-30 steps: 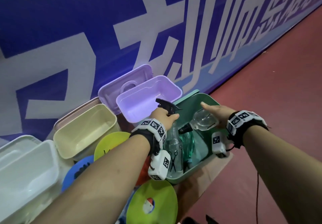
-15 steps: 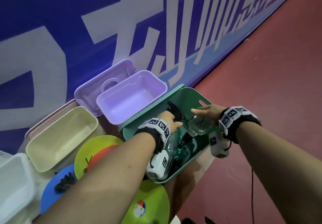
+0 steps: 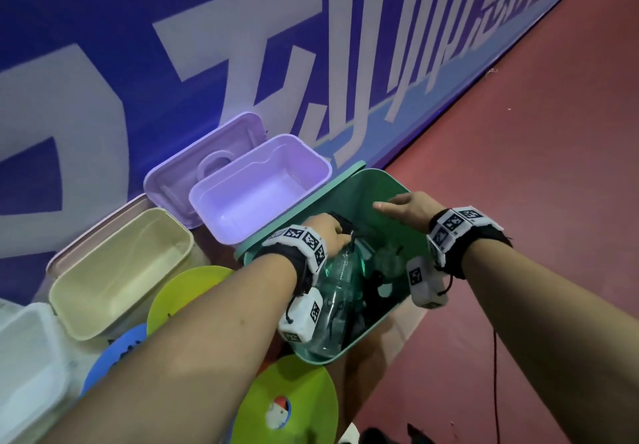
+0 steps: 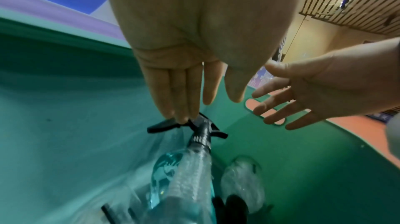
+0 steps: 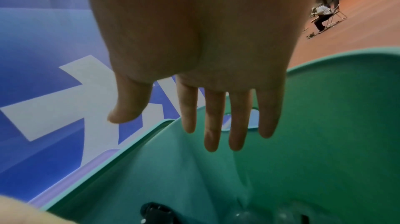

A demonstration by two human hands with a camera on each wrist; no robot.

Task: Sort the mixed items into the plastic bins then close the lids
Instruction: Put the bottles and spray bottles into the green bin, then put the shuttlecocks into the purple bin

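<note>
The green bin (image 3: 390, 188) stands open on the right of the row. A clear spray bottle (image 4: 190, 167) with a black trigger head leans inside it, next to a round clear bottle (image 4: 242, 176) lying on the bottom. My left hand (image 3: 332, 236) reaches into the bin. Its straight fingertips (image 4: 181, 118) touch the black trigger without gripping it. My right hand (image 3: 397, 207) hovers over the bin's far side with fingers (image 5: 216, 125) spread straight and nothing in them. Some dark items lower in the bin are partly hidden by my left wrist.
A purple bin (image 3: 297, 160) with its lid (image 3: 186, 181) leaning behind it stands left of the green one. Further left are a beige bin (image 3: 114, 281) and a white bin (image 3: 27, 357). Yellow-green discs (image 3: 294, 402) and a blue disc (image 3: 114, 350) lie in front. Red floor (image 3: 518, 167) stretches to the right.
Both bottles went down into the green bin. My right hand let go of the round bottle and opened. My left hand loosened from the spray head to straight fingers.
</note>
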